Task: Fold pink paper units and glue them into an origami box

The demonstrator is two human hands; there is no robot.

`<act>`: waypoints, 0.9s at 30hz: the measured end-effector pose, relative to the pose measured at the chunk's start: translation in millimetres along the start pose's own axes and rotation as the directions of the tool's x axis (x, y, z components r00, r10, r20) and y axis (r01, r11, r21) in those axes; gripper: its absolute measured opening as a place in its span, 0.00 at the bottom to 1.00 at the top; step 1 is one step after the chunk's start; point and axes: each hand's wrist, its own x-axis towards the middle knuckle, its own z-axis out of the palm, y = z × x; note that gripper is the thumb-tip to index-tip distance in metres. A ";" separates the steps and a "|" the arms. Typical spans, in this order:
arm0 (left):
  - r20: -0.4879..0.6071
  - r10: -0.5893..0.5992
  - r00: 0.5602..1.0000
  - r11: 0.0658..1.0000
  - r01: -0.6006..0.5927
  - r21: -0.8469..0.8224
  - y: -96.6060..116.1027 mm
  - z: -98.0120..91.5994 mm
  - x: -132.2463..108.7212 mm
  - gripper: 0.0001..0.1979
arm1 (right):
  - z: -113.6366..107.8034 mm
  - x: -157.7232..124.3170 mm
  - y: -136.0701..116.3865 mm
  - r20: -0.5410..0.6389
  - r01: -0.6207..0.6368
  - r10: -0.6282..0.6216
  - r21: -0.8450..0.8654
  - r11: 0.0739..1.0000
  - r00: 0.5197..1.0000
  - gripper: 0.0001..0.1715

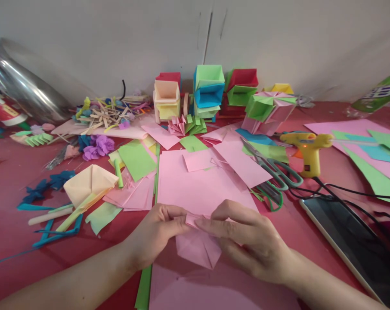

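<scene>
Between my two hands is a folded piece of pink paper (198,249), its pointed lower part hanging toward me. My left hand (158,232) pinches its upper left edge between thumb and fingers. On the upper right, my right hand (249,241) presses the fold with its thumb and fingers closed over the paper. Underneath lie large pink sheets (188,189), with a green sheet edge (143,288) showing at the left. Loose pink pieces (243,165) rest on the sheets beyond my hands.
Folded paper boxes (209,92) stand along the wall. To the right are scissors (275,170), a yellow glue gun (307,150) with its cord, and a phone (346,245). Paper scraps, a cream folded piece (91,183) and purple paper flowers (100,146) lie left.
</scene>
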 end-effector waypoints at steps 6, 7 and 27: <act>0.024 -0.022 0.999 0.991 0.025 -0.131 -2.8 -3.2 -0.5 0.13 | -5.6 -3.9 2.2 0.080 0.088 -0.074 -0.176 0.980 0.994 0.22; 0.040 -0.016 0.999 0.996 0.019 -0.088 -2.1 -3.7 -1.0 0.13 | -6.1 -4.3 1.9 0.092 0.091 -0.074 -0.194 0.977 0.993 0.21; 0.105 0.520 0.848 0.496 -0.399 0.772 4.2 2.1 -6.6 0.03 | 4.6 -2.1 -2.4 0.006 -0.125 0.126 -0.110 0.986 0.992 0.09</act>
